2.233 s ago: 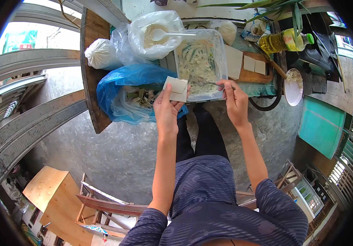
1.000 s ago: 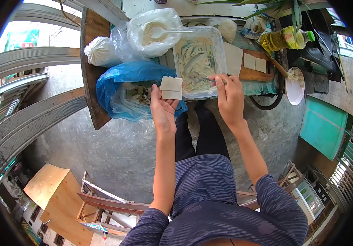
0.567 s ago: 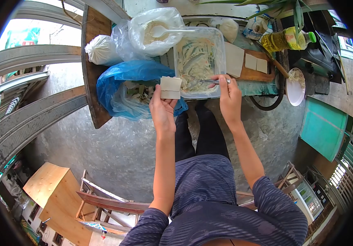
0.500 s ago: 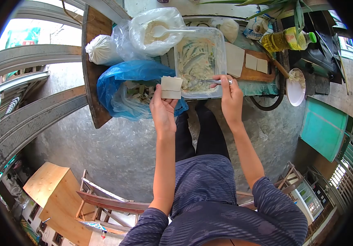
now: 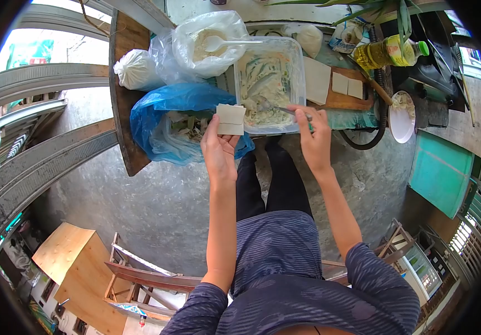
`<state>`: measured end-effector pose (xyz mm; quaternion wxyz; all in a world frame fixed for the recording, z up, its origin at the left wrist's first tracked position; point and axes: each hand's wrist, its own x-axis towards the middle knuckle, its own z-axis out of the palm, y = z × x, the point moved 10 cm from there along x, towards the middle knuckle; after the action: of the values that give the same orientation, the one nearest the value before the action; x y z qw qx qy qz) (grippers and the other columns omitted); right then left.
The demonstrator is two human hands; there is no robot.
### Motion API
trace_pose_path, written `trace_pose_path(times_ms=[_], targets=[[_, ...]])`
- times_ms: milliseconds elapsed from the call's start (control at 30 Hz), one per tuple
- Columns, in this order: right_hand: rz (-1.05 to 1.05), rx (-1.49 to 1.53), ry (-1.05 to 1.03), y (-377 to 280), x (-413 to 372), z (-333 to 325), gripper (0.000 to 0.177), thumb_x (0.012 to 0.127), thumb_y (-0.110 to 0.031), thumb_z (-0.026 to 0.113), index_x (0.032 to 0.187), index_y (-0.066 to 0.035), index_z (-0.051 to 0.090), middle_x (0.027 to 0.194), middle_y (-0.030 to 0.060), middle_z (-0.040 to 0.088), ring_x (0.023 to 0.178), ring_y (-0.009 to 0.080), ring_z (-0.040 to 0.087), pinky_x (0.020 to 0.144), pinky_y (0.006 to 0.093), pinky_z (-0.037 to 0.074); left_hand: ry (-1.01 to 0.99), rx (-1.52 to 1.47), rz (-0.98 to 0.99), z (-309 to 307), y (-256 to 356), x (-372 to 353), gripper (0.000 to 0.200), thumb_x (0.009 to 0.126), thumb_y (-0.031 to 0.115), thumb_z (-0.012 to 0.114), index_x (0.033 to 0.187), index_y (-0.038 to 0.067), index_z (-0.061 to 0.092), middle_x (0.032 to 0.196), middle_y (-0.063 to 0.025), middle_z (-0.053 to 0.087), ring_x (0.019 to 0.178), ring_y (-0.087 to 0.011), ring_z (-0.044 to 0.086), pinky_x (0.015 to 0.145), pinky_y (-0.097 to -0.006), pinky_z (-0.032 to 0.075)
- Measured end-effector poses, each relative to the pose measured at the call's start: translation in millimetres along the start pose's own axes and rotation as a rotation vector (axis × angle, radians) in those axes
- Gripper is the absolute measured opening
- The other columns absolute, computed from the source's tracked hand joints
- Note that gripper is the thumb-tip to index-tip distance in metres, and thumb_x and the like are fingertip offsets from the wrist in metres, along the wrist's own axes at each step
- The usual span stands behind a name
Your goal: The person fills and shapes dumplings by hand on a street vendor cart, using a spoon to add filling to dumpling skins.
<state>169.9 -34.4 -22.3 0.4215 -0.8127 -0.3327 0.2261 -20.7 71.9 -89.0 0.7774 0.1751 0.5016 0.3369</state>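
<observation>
My left hand (image 5: 220,153) holds square pastry wrappers (image 5: 231,119), pale and flat, beside the near left corner of a clear plastic tub (image 5: 303,84). A creamy filling with green bits (image 5: 265,78) coats the inside of the tub. My right hand (image 5: 314,137) is closed around the handle of a metal spoon (image 5: 286,110), whose bowl end dips into the filling near the tub's front. Below and left of the tub lies a blue plastic bag (image 5: 151,111) with scraps inside. More wrappers (image 5: 347,85) rest on a wooden board (image 5: 335,101) to the right.
Behind the blue bag are an open bag of pale powder (image 5: 195,64) with a white plastic spoon (image 5: 223,42) and a knotted white bag (image 5: 134,70). Toward the right stand an oil bottle (image 5: 385,53), a white bowl (image 5: 402,125) and a black stove (image 5: 427,50).
My right hand has turned slightly and the spoon has shifted a little within the filling. My left hand keeps the wrappers in nearly the same place.
</observation>
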Motion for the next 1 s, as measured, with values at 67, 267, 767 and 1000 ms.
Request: trace_pose_path(times_ms=[67, 267, 767, 1000], targets=[[-0.023, -0.068, 0.024, 1.9, -1.6, -0.5, 0.022, 0.091, -0.02, 0.057, 0.106, -0.006, 0.065, 0.09, 0.0057, 0.056, 0.084, 0.021, 0.043, 0.078, 0.03, 0.038, 0.003, 0.014, 0.003, 0.9, 1.0, -1.1, 0.031, 0.094, 0.022, 0.053, 0.114, -0.001, 0.055, 0.111, -0.011, 0.062, 0.101, -0.0201, 0.061, 0.086, -0.0319, 0.05], [-0.119, -0.293, 0.274, -15.4, -1.4, -25.7, 0.031, 0.085, -0.023, 0.064, 0.112, -0.008, 0.063, 0.101, 0.0094, 0.05, 0.097, 0.0248, 0.045, 0.087, 0.0344, 0.036, -0.024, 0.078, 0.02, 11.5, 8.4, -6.3, 0.031, 0.092, 0.02, 0.056, 0.114, -0.002, 0.055, 0.111, -0.0132, 0.062, 0.099, -0.0209, 0.062, 0.086, -0.0317, 0.05], [0.188, 0.498, 0.062, 13.6, 25.0, -60.9, 0.02, 0.082, -0.016, 0.068, 0.096, -0.001, 0.067, 0.084, 0.0034, 0.068, 0.073, 0.0086, 0.059, 0.065, 0.024, 0.045, -0.411, 0.47, 0.15, 167.9, -38.3, -36.3, 0.032, 0.094, 0.011, 0.055, 0.125, 0.001, 0.054, 0.109, -0.0051, 0.053, 0.088, -0.0094, 0.06, 0.066, -0.019, 0.049], [0.3, 0.53, 0.405, 118.2, 31.5, -171.6, 0.023, 0.082, -0.013, 0.069, 0.098, 0.003, 0.067, 0.086, 0.0035, 0.068, 0.075, 0.0062, 0.059, 0.07, 0.0214, 0.046, -0.578, 0.915, 0.519, 244.2, -82.8, -63.4, 0.032, 0.091, 0.008, 0.054, 0.122, 0.001, 0.052, 0.119, -0.0138, 0.05, 0.1, -0.0256, 0.06, 0.079, -0.0354, 0.052]])
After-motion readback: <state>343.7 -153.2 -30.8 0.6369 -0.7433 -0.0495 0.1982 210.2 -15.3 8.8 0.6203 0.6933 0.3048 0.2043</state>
